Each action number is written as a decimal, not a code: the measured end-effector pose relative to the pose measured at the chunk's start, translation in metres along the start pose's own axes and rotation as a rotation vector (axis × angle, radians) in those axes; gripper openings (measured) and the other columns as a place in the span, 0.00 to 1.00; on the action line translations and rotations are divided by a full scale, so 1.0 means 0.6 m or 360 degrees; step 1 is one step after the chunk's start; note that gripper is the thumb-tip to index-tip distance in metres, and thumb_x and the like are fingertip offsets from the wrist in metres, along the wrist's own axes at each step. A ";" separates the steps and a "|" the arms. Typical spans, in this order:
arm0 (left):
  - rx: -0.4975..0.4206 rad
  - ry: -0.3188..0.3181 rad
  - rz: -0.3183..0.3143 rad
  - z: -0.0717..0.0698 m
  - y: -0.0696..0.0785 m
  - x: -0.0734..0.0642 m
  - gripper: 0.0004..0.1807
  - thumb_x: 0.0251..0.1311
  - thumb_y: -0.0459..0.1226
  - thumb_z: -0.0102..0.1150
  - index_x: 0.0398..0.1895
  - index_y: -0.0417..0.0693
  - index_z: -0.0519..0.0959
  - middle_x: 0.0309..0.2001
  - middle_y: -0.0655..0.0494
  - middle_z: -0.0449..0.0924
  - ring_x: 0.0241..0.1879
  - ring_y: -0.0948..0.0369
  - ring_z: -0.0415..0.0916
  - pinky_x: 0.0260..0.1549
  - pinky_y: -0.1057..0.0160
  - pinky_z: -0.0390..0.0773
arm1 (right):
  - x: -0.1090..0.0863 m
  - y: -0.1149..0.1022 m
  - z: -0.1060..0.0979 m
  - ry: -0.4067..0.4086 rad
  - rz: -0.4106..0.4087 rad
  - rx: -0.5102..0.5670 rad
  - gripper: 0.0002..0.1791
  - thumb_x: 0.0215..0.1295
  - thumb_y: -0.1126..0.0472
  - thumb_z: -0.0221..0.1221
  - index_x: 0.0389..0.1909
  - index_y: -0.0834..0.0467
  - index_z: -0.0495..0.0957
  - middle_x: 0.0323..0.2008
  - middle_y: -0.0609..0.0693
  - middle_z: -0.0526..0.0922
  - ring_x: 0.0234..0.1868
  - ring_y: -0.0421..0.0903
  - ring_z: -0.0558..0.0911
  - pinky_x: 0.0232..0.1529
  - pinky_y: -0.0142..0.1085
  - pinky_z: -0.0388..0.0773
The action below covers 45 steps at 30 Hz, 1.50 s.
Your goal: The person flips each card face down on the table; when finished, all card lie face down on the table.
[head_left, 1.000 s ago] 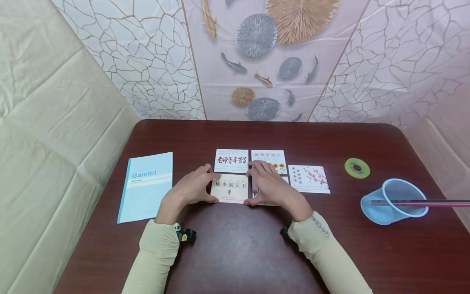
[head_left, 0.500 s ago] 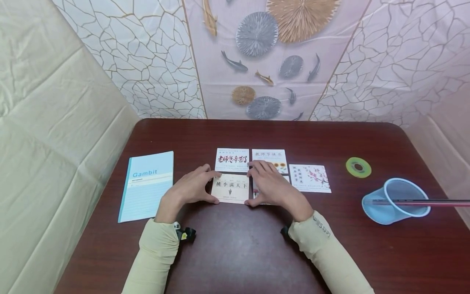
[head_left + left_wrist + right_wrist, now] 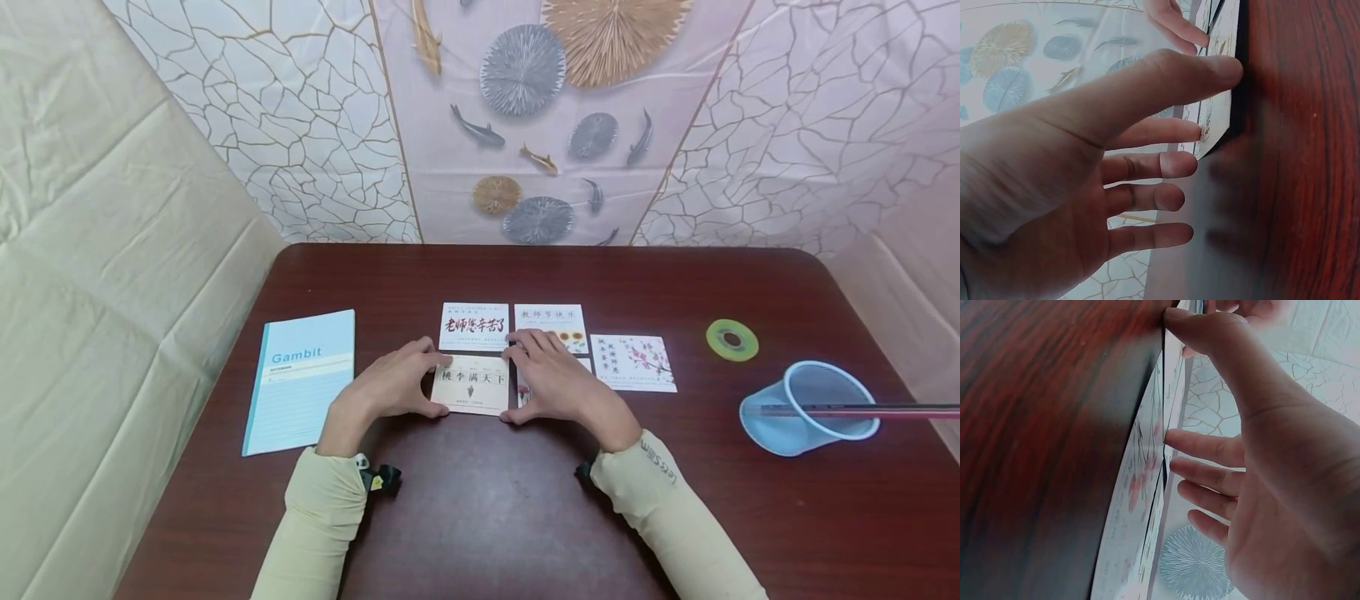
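A cream card [image 3: 470, 385] with printed characters lies on the table in the head view, between both hands. My left hand [image 3: 393, 379] touches its left edge, thumb at the near corner and index finger at the far one. My right hand [image 3: 562, 379] touches its right edge in the same way and partly hides a flower-printed card [image 3: 1141, 481] under it. In the left wrist view, the fingers [image 3: 1175, 165] are spread and fairly straight. Behind lie a card with red writing [image 3: 474, 326] and a sunflower card [image 3: 549, 321]; a blossom card [image 3: 633, 364] lies to the right.
A pale blue notebook [image 3: 300, 383] lies at the left. To the right are a green roll of tape [image 3: 732, 340] and a blue cup [image 3: 776, 421] on its side, with dark and pink sticks [image 3: 900, 412] poking out. A patterned cloth hangs behind the table [image 3: 465, 517].
Both hands stay at the edges of the cream card with hardly any motion. The cards look unmoved; the whole view shifts very slightly.
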<state>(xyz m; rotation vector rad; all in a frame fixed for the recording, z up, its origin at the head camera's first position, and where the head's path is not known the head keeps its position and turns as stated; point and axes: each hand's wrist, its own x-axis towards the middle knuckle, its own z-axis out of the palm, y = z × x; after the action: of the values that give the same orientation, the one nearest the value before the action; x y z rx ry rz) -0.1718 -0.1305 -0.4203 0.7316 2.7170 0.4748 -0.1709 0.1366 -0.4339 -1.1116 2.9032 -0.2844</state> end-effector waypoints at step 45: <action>0.0120 0.0000 0.0058 -0.002 0.012 0.027 0.48 0.31 0.52 0.80 0.59 0.45 0.70 0.48 0.54 0.61 0.48 0.56 0.57 0.49 0.56 0.62 | 0.036 -0.002 -0.014 -0.0200 0.0095 0.0151 0.46 0.32 0.35 0.77 0.46 0.60 0.70 0.63 0.62 0.62 0.66 0.60 0.57 0.66 0.53 0.52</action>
<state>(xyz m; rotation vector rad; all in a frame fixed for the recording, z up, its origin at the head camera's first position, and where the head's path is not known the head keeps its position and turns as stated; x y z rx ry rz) -0.1827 -0.1164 -0.4199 0.8019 2.7387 0.3824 -0.1871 0.1229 -0.4244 -0.9896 2.7754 -0.3339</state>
